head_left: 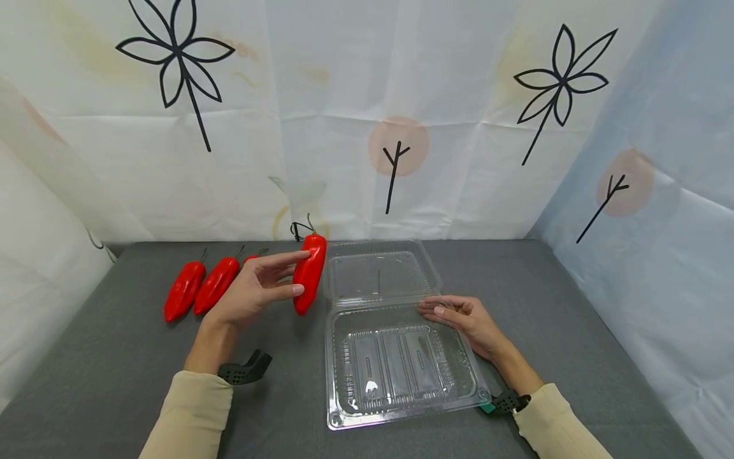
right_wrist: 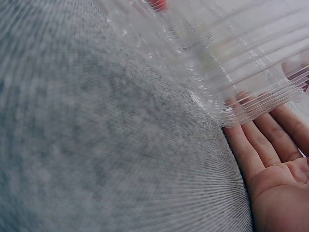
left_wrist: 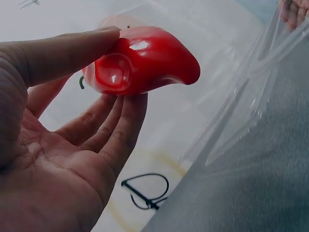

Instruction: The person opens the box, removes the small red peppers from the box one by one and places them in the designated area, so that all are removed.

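Note:
My left hand (head_left: 246, 293) pinches a glossy red pepper (head_left: 310, 271) between thumb and fingers, its green stem up, in the air left of the container. In the left wrist view the thumb lies across the pepper (left_wrist: 145, 60), with fingers on its far side. A clear plastic clamshell container (head_left: 395, 408) stands with its lid (head_left: 375, 274) laid back. My right hand (head_left: 467, 322) holds the container's right side near the hinge. In the right wrist view its fingers (right_wrist: 270, 135) lie along the ribbed outer wall, and the thumb is on the other side.
Two red peppers (head_left: 185, 290) (head_left: 216, 285) lie on the grey tabletop (head_left: 275, 408) at the left. Another pepper (head_left: 250, 259) is mostly hidden behind my left hand. White patterned cloth (head_left: 327, 146) hangs at the table's back and sides.

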A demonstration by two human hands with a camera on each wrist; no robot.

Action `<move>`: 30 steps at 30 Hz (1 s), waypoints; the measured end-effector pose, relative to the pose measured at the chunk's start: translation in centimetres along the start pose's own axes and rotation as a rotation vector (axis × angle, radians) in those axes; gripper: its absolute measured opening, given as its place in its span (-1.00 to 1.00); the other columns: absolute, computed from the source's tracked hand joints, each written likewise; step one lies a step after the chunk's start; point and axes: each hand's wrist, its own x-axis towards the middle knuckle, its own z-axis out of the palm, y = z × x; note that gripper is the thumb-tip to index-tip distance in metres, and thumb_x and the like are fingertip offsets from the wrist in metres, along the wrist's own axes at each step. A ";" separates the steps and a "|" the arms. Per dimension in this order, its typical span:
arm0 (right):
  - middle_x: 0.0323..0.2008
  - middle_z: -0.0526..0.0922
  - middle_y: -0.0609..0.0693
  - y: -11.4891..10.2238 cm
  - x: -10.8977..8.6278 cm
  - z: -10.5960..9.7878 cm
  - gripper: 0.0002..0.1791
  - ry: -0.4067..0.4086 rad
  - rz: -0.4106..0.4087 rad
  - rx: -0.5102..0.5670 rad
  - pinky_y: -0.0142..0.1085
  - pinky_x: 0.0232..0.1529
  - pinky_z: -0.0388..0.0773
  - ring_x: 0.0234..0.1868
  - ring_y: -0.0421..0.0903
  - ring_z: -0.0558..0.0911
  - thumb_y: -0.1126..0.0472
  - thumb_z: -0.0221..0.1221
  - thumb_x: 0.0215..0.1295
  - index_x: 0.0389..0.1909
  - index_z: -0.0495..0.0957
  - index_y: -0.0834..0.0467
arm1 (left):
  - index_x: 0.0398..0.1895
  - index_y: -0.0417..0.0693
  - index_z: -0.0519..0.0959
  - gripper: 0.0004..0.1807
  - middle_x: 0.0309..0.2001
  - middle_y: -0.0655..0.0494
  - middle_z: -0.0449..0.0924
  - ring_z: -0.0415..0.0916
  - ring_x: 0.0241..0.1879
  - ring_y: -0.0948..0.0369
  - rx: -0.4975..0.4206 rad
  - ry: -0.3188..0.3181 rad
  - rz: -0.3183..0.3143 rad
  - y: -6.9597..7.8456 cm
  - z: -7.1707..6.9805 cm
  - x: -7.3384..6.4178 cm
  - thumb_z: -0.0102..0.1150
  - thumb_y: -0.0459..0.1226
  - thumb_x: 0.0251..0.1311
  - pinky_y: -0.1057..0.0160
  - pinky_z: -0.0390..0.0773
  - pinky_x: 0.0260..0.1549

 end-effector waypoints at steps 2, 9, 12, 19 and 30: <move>0.15 0.52 0.52 0.0 0.0 0.0 -0.59 0.000 -0.001 0.001 -0.14 0.24 0.51 0.20 0.16 0.61 0.42 -0.02 0.54 0.22 0.34 0.67 | 0.41 -0.20 0.43 -0.39 0.24 0.06 0.56 0.56 0.13 0.05 0.009 0.025 -0.004 -0.3 -0.3 -0.2 0.24 -0.50 0.27 0.15 0.68 -0.07; 0.15 0.53 0.51 0.1 -0.1 0.0 -0.60 0.001 0.001 0.003 -0.15 0.25 0.50 0.19 0.15 0.62 0.43 -0.02 0.54 0.22 0.34 0.67 | 0.43 -0.16 0.42 -0.39 0.38 -0.02 0.41 0.36 0.30 -0.02 0.069 0.113 -0.060 -1.3 -1.2 -0.4 0.27 -0.44 0.29 0.23 0.61 0.04; 0.15 0.55 0.47 0.1 -0.1 0.0 -0.60 -0.001 0.005 -0.005 -0.16 0.25 0.50 0.20 0.14 0.62 0.42 -0.02 0.54 0.23 0.34 0.66 | 0.42 -0.13 0.44 -0.39 0.43 -0.06 0.33 0.25 0.38 -0.04 0.081 0.159 -0.127 -1.7 -1.5 -0.4 0.30 -0.39 0.29 0.30 0.57 0.08; 0.15 0.59 0.40 0.1 0.0 0.0 -0.59 0.008 0.014 -0.013 -0.16 0.24 0.51 0.19 0.11 0.62 0.40 0.00 0.54 0.23 0.36 0.64 | 0.43 -0.08 0.43 -0.38 0.45 -0.13 0.29 0.25 0.38 -0.12 0.167 0.234 -0.259 -2.7 -1.9 -0.4 0.32 -0.33 0.30 0.32 0.56 0.02; 0.15 0.60 0.37 0.0 0.1 0.1 -0.60 -0.002 0.003 -0.002 -0.16 0.24 0.51 0.19 0.10 0.63 0.42 -0.01 0.53 0.22 0.36 0.65 | 0.47 -0.14 0.38 -0.38 0.47 -0.25 0.22 0.21 0.40 -0.19 0.248 0.268 -0.341 -3.5 -1.2 0.1 0.21 -0.40 0.33 0.00 0.49 0.18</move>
